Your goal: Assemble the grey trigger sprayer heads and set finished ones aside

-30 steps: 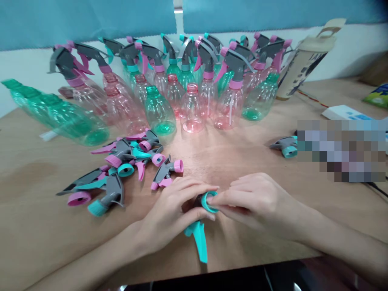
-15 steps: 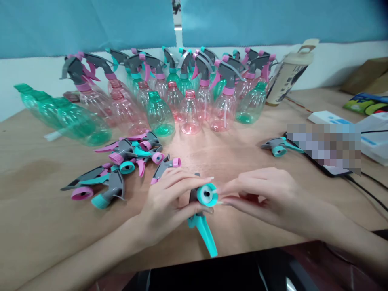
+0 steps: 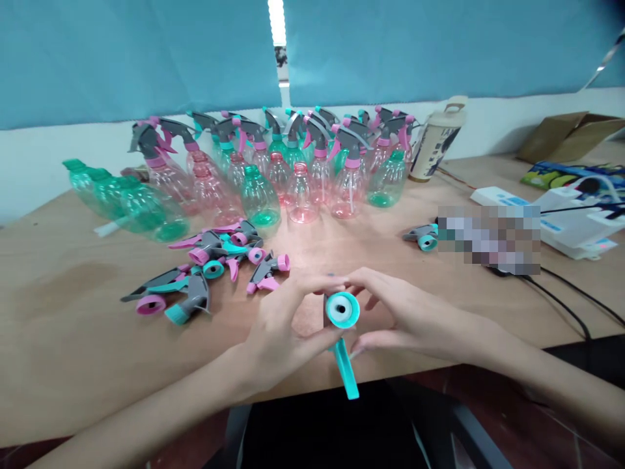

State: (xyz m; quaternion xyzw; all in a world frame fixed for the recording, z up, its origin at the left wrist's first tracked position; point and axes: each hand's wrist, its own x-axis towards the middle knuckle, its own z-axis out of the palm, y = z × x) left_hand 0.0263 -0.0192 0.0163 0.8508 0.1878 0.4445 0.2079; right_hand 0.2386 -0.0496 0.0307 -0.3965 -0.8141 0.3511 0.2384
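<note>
Spray head (image 3: 352, 311) held hollow-end-on — prob. so inside shows.
L hand (image 3: 276, 326): grip closed round it; R hand (image 3: 415, 319): half-spread alongside — can't tell if holding.

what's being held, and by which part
A turquoise spray head, near its collar, in the left hand; whether the right hand grips it is unclear.
</note>
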